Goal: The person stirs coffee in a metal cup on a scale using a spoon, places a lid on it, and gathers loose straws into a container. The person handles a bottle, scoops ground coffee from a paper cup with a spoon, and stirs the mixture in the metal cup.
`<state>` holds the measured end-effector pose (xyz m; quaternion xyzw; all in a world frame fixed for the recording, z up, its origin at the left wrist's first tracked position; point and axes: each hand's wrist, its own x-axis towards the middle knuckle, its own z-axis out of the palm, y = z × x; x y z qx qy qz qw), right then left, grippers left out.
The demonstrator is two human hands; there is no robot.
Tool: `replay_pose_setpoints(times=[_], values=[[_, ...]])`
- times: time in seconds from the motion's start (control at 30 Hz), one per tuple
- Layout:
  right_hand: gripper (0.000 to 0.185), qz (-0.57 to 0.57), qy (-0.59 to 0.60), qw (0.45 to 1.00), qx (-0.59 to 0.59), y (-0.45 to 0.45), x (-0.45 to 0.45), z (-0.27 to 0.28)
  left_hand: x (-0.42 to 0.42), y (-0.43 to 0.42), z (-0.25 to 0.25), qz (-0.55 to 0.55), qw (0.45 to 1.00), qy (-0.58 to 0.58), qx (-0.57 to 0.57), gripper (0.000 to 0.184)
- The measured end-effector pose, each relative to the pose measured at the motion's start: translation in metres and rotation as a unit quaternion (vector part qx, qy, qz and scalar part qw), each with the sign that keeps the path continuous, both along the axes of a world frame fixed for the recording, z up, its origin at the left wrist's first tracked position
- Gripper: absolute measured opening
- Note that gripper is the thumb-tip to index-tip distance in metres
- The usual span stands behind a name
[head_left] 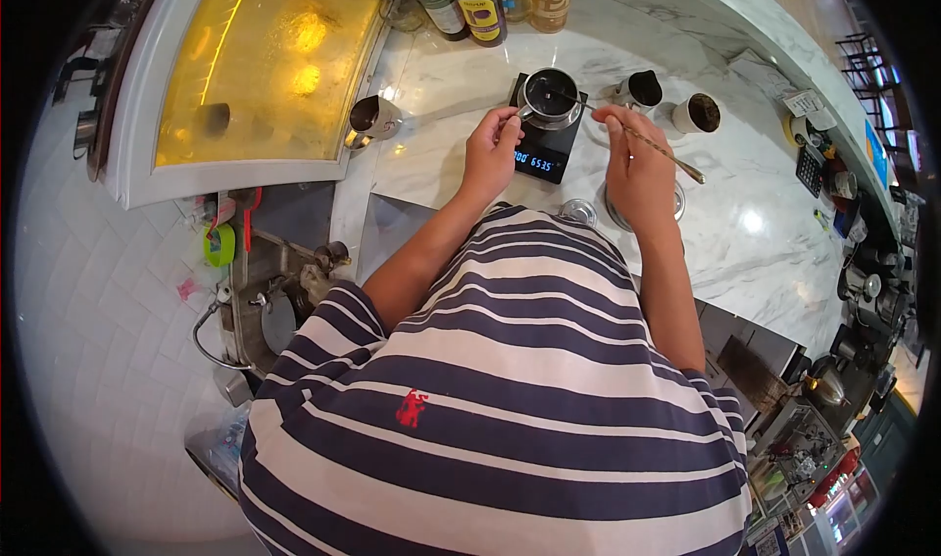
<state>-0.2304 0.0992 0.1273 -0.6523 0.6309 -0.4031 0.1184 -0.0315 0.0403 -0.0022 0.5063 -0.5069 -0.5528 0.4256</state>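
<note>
A metal cup with dark liquid inside stands on a black digital scale with lit blue digits. Its handle is pinched between the fingers of my left hand. My right hand grips a long bar spoon with a twisted shaft; one end reaches into the metal cup, and the other sticks out to the right. Behind my right hand are a metal pitcher and a light cup with dark contents. Round metal items, partly hidden, lie below my right hand.
Several bottles line the back of the marble counter. At left stand another metal pitcher and a yellow-lit glass cabinet. A sink is at lower left. A calculator lies at far right.
</note>
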Motion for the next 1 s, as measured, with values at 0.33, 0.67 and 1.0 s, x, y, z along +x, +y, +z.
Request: replay_pose_setpoints(times=[0.33,0.67,1.0], values=[[0.017,0.006,0.013,1.000,-0.004,-0.001,-0.007,-0.003,0.000,0.001,0.001,0.003,1.000,0.006,-0.006,0.024],[0.016,0.009,0.019,1.000,0.002,-0.003,-0.007,-0.002,-0.001,0.002,0.002,0.003,1.000,0.006,-0.017,0.025],[0.017,0.016,0.032,0.999,0.004,-0.004,-0.001,-0.002,-0.003,0.002,-0.002,0.000,1.000,0.005,-0.023,0.026]])
